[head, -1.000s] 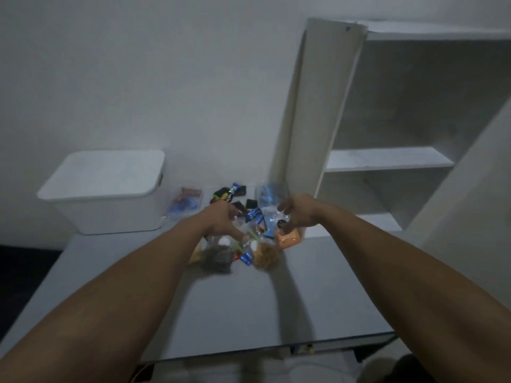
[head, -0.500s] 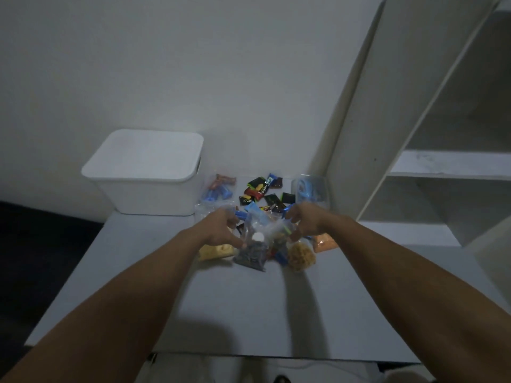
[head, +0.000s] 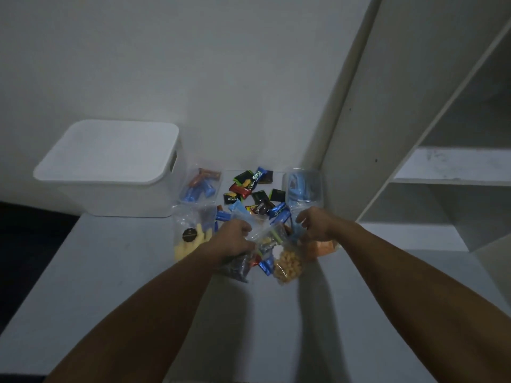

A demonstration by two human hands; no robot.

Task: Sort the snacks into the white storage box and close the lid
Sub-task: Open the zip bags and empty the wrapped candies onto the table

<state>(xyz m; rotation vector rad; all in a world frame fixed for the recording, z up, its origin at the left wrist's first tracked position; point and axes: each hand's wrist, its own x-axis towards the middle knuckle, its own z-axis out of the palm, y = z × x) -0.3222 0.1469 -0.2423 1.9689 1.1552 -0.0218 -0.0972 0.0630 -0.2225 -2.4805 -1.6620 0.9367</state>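
The white storage box point(head: 116, 189) stands at the table's back left with its lid point(head: 110, 150) resting on top. A heap of snacks lies right of it: small dark and blue wrapped packets point(head: 249, 189), a clear bag of yellow sticks point(head: 190, 236), a clear bag of round yellow puffs point(head: 287, 265), an orange bag point(head: 322, 248). My left hand point(head: 235, 239) and my right hand point(head: 312, 226) are both closed on a clear plastic bag point(head: 271, 236) in the middle of the heap. What the bag holds is hard to tell.
A grey table point(head: 138, 299) carries everything. A white shelf unit point(head: 442, 161) rises at the right, close to the heap. Two clear containers, one with blue bars point(head: 199, 186) and one with something blue point(head: 302, 186), sit by the wall. Dark floor lies left of the table.
The view has swung left and down, so the box and heap sit more centrally. Both hands stay on the heap, now pinching the clear bag closer together.
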